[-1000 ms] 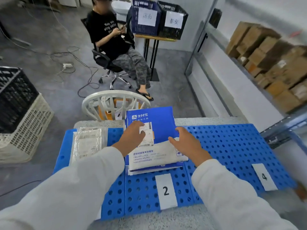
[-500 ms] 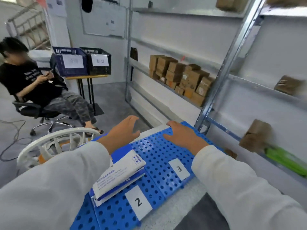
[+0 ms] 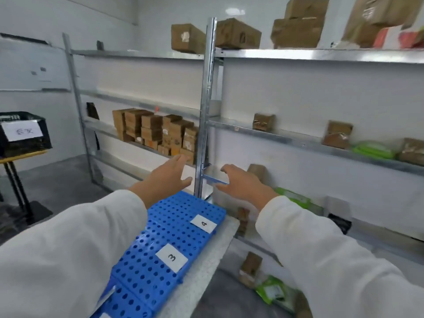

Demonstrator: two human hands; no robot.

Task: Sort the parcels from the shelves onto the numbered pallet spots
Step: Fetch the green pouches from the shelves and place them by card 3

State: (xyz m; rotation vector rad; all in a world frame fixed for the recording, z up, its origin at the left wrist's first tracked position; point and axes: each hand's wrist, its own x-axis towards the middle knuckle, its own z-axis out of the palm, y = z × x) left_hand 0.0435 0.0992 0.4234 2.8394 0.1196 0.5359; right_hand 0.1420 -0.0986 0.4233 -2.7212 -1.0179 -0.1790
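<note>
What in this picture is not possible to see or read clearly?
Head view:
- Pallet: the spots below number 3 are hidden by the left sleeve and cut off by the bottom edge.
- Crate label: the writing is too blurred to read.
- Brown box: partly hidden behind the right hand.
- Top-shelf boxes: blurred, and cut off by the top edge.

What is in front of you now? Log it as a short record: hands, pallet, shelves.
left hand: fingers straight, holds nothing, extended toward the shelving
right hand: fingers loosely curled, holds nothing, near the shelf post
pallet: blue perforated pallet on a grey counter; label 3 and label 4 in view
middle shelf: stack of cardboard boxes left of the post; green packets to its right
top shelf: large cardboard boxes
far left: black crate with a paper label
</note>
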